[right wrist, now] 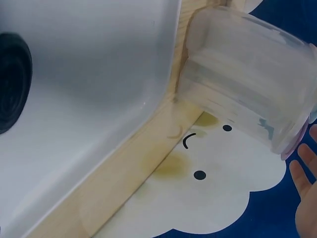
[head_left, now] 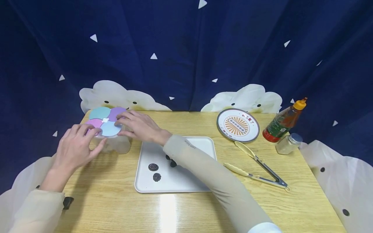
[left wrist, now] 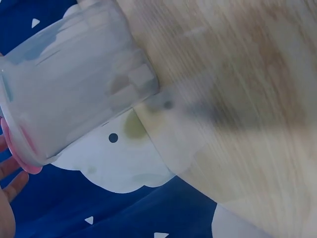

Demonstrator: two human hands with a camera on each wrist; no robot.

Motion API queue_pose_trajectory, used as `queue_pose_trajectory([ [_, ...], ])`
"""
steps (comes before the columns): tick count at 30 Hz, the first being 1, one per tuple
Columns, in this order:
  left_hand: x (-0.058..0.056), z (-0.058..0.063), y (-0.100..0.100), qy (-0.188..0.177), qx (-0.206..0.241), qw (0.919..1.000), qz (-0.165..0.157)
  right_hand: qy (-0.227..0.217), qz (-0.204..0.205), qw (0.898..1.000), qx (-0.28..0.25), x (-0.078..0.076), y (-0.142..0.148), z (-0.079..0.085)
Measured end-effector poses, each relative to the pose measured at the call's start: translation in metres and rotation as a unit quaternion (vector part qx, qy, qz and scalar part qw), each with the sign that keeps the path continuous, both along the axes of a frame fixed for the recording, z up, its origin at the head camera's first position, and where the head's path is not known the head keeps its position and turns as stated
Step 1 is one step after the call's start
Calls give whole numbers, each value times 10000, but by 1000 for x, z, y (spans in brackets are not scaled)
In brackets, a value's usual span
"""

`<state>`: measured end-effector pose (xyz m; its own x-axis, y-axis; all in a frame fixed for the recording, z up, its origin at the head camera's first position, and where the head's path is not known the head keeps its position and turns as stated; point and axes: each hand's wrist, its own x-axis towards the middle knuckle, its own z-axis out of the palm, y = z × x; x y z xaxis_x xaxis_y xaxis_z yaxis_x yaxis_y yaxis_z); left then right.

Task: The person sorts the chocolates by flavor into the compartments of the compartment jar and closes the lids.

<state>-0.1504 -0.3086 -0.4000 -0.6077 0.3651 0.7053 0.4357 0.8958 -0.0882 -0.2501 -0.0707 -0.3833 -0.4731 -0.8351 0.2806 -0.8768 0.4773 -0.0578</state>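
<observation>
At the far left of the table stands a translucent container (head_left: 122,145) with a lid (head_left: 100,113) of teal, purple, pink and blue petals. My left hand (head_left: 74,147) is at the pink petal, fingertips on the lid's near left edge and thumb by the container's side. Over the purple and blue petals reaches my right hand (head_left: 142,126), its fingers spread and touching the lid. Through the container wall (left wrist: 74,94) in the left wrist view, pale blocky shapes show near the bottom. Loose fingers (right wrist: 300,179) lie beside the lid's rim in the right wrist view.
A white tray (head_left: 145,184) holds several dark chocolate-like pieces (head_left: 153,167), partly hidden by my right sleeve. Toward the right are a patterned plate (head_left: 247,134), open tongs (head_left: 266,168), a red sauce bottle (head_left: 281,124) and a small jar (head_left: 287,145). A blue curtain (head_left: 186,48) hangs behind.
</observation>
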Motion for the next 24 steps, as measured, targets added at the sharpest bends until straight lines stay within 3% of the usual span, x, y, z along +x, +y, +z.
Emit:
queue_pose_trajectory([
  [4,-5,1,2,180,-258,9993,-207,287,60,9991,299,-2,-2,1],
  [16,-10,-2,4,423,-651,9970,-81,933,97,9948,402,-2,-7,-2],
  [24,-12,-4,5,877,-761,9931,-177,1359,52,9887,627,-2,-9,-1],
])
